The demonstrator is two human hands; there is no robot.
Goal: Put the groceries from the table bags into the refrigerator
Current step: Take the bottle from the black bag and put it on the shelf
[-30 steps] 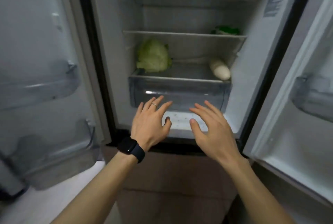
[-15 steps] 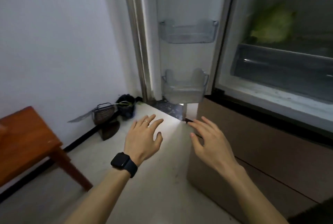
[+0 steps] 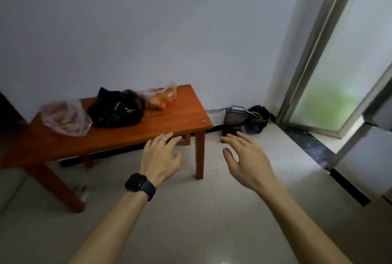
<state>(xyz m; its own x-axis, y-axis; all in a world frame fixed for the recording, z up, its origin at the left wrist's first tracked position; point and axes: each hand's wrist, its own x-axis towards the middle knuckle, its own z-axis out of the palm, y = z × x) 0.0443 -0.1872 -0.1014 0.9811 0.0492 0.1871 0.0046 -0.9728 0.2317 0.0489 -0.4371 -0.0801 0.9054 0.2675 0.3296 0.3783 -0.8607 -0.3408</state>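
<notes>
Head view: at lower centre, left hand [image 3: 160, 157] and right hand [image 3: 244, 157] raised side by side above the floor, fingers loosely spread, palms down, gripping nothing, touching nothing. At middle left, wooden table [image 3: 169, 119] carrying three bags in a row: pinkish clear bag [image 3: 65, 118] at the left end, black bag [image 3: 115, 107] in the middle, clear bag of orange produce [image 3: 160, 98] toward the right (contents of the black one hidden). All three seemingly full, none lifted. Refrigerator not clearly in frame. Judged stage: reaching toward the table for an item; unloading of these bags left to do, amount already stored not readable here.
</notes>
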